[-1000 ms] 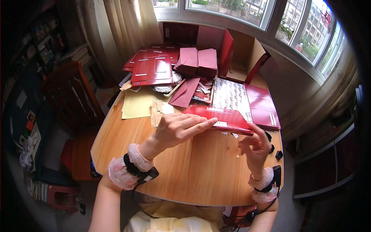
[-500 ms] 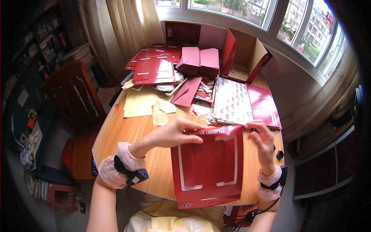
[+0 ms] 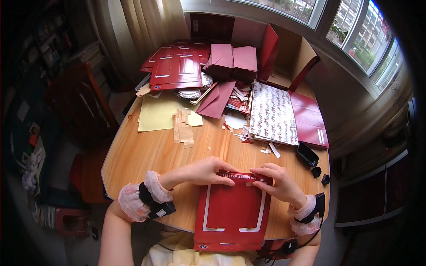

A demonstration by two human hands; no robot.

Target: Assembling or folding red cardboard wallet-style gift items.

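A red cardboard sheet (image 3: 233, 206) with white slots cut in it lies at the table's near edge, its near end reaching past that edge over my lap. My left hand (image 3: 212, 171) pinches the sheet's far edge left of its middle, thumb on top. On the same edge, a little to the right, my right hand (image 3: 278, 181) has its thumb on the sheet and its fingers bent over the far side. The hidden fingertips lie behind the edge.
Beyond, a stack of similar red sheets (image 3: 176, 71), pink envelopes (image 3: 222, 56), an open cardboard box (image 3: 284, 66) and patterned paper (image 3: 274, 113) cover the back. Yellow paper (image 3: 155, 113) and tan strips (image 3: 182, 128) lie left of centre. A black case (image 3: 307, 154) sits at the right edge.
The red sheet has come down from a raised, tilted position onto the table edge, nearer to me. My right hand has moved left and down, closer to my left hand.
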